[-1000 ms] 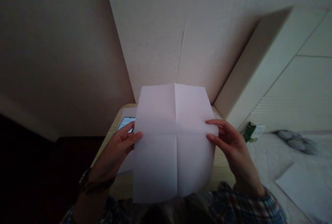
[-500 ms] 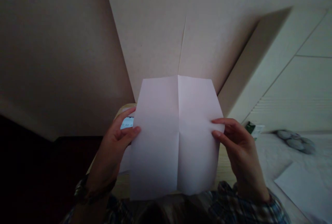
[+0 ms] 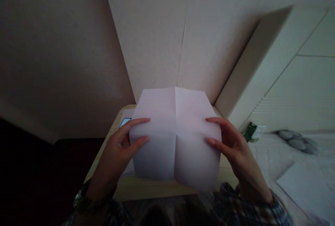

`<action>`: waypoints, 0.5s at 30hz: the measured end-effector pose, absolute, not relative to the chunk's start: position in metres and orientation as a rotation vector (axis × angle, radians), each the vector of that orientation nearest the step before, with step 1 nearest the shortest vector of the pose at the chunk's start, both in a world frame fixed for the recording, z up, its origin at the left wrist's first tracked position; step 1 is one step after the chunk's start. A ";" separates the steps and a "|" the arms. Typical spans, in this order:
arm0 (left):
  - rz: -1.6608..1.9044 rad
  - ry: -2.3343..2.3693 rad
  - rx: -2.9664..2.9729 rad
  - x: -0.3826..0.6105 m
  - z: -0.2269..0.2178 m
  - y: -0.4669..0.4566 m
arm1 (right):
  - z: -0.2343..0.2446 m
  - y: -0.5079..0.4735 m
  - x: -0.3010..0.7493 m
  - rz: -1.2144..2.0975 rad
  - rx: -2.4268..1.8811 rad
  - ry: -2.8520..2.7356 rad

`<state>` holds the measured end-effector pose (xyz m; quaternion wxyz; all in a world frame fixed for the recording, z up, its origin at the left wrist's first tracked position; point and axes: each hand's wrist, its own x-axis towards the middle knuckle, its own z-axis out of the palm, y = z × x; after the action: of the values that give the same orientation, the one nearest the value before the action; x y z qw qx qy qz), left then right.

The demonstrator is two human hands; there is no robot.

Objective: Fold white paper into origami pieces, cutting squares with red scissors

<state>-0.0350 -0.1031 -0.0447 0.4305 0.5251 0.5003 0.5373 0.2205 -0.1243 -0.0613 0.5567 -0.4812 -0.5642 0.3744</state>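
A white sheet of paper with a lengthwise crease and a crosswise crease is held over a small light wooden table. My left hand grips its left edge, thumb under and fingers on top. My right hand pinches the right edge the same way. The sheet bends along the crosswise crease, its near half tilting away and down toward the tabletop.
A phone with a lit screen lies on the table behind my left hand. To the right a bed carries another white sheet, a grey object and a green packet. Walls stand close behind.
The sheet was held up flat and raised slightly; now it has dropped lower and bends along the crosswise crease. Both hands shifted their fingers onto the top face.
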 end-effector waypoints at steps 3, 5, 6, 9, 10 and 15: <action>1.349 1.320 1.331 -0.038 -0.043 -0.101 | -0.061 -0.123 0.220 0.916 -1.151 -1.409; 1.344 1.322 1.335 -0.039 -0.043 -0.100 | -0.060 -0.122 0.219 0.938 -1.158 -1.450; 1.344 1.317 1.334 -0.039 -0.044 -0.099 | -0.060 -0.122 0.219 0.948 -1.157 -1.467; 1.361 1.313 1.340 -0.039 -0.047 -0.097 | -0.060 -0.121 0.220 0.986 -1.160 -1.483; 1.370 1.318 1.344 -0.039 -0.049 -0.096 | -0.060 -0.121 0.220 0.991 -1.163 -1.471; 1.362 1.321 1.346 -0.040 -0.050 -0.094 | -0.064 -0.116 0.221 0.971 -1.124 -1.382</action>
<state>-0.0398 -0.0938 -0.0500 0.3964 0.5313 0.5214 0.5373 0.2212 -0.1158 -0.0639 0.5282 -0.4705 -0.5783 0.4065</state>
